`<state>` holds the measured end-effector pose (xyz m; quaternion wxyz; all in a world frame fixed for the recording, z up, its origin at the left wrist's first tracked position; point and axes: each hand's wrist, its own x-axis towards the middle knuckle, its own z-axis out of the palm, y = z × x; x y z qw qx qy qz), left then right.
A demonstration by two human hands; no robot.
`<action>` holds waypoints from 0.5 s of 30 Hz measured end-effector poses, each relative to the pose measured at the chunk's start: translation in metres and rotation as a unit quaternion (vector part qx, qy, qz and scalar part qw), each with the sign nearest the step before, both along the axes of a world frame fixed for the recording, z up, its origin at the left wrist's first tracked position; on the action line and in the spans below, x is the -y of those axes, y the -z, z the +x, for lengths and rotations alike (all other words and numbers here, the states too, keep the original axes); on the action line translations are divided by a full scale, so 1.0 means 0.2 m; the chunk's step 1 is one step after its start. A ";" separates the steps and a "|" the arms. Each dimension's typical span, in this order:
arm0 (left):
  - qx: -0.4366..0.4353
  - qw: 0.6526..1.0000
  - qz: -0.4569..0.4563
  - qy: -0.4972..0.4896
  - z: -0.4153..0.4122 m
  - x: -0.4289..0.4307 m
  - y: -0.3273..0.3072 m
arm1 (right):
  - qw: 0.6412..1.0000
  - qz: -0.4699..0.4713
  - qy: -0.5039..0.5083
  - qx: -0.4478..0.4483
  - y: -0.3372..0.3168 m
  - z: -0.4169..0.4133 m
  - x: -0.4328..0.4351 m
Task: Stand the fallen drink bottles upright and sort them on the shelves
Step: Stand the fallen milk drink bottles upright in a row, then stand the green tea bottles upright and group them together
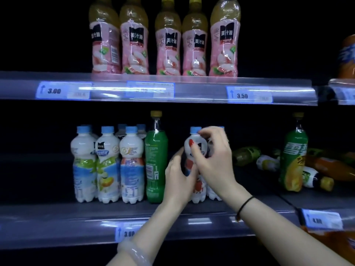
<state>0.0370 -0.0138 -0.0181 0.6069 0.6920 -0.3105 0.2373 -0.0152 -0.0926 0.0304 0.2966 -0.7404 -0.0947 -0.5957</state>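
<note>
On the lower shelf point(96, 210) a white milk-drink bottle point(197, 191) with a blue cap stands upright. My left hand point(178, 175) curls round its left side at the waist. My right hand point(213, 156) grips its upper part from the right, thumb on the front. A second white bottle point(213, 193) stands just behind it, mostly hidden. To the left stand a tall green bottle point(156, 160) and several white bottles point(107, 164). At the right several bottles point(267, 163) lie fallen behind an upright green-and-yellow bottle point(293, 156).
The upper shelf point(153, 89) holds a row of pink-labelled juice bottles point(165, 41). Price tags sit along both shelf edges. An orange bottle point(334, 167) lies at the far right. Dark bare shelf space lies left of the white bottles.
</note>
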 end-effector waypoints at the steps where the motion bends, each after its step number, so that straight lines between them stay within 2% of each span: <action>1: 0.022 1.000 -0.015 -0.017 0.00 -0.02 -0.02 | 0.999 0.008 -0.029 -0.011 -0.02 0.02 -0.04; 4: 0.065 0.989 -0.100 -0.091 0.03 -0.13 -0.09 | 0.989 0.068 -0.093 -0.096 -0.04 0.10 -0.12; 6: 0.067 0.979 -0.139 -0.129 0.05 -0.22 -0.12 | 0.977 0.080 -0.098 -0.172 -0.04 0.17 -0.20; 9: 0.042 0.979 -0.139 -0.143 0.06 -0.31 -0.11 | 0.960 0.084 -0.050 -0.262 -0.02 0.29 -0.30; 11: 0.016 0.981 -0.132 -0.144 0.08 -0.35 -0.07 | 0.930 0.153 -0.079 -0.324 0.00 0.34 -0.33; 13: -0.003 0.982 -0.121 -0.146 0.11 -0.38 -0.04 | 0.913 0.202 -0.113 -0.337 0.03 0.35 -0.33; 15: -0.006 0.985 -0.104 -0.137 0.11 -0.39 -0.01 | 0.928 0.205 -0.112 -0.292 0.07 0.32 -0.33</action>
